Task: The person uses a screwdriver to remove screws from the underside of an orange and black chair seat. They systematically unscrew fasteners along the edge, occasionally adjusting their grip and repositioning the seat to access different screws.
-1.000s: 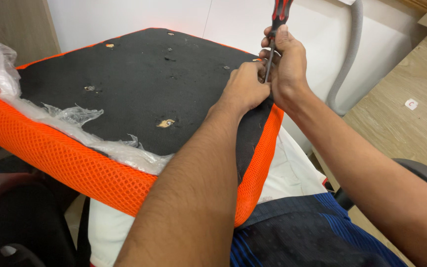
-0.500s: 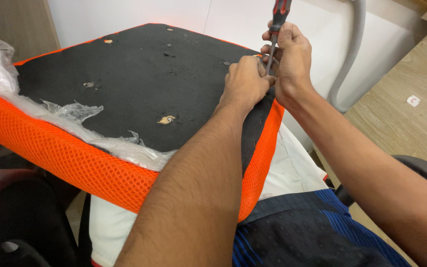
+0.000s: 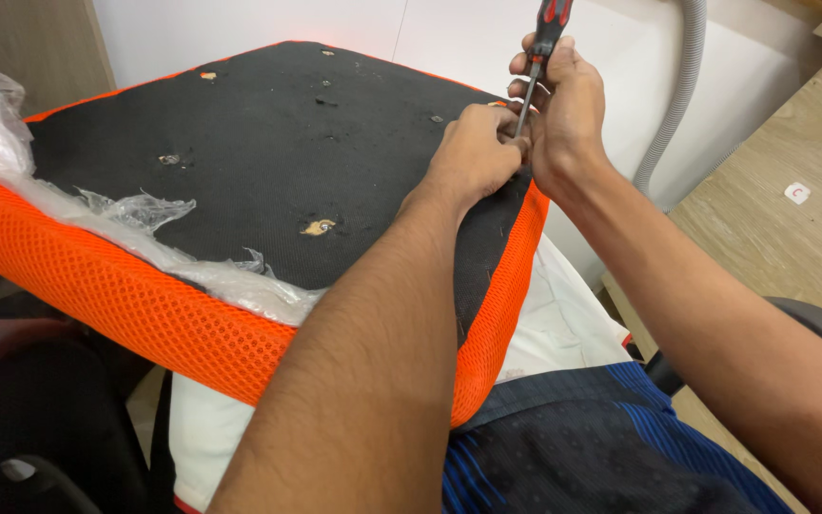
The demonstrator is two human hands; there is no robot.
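The right hand has its fingers wrapped around the shaft of a red-and-black screwdriver, held upright at the far right edge of the upturned chair seat, black underneath with orange mesh sides. The left hand rests beside it, fingers curled together at the tip. Crumpled clear plastic wrap lies along the near edge.

screwdriver tip hidden behind left hand, handle cut off at top edge
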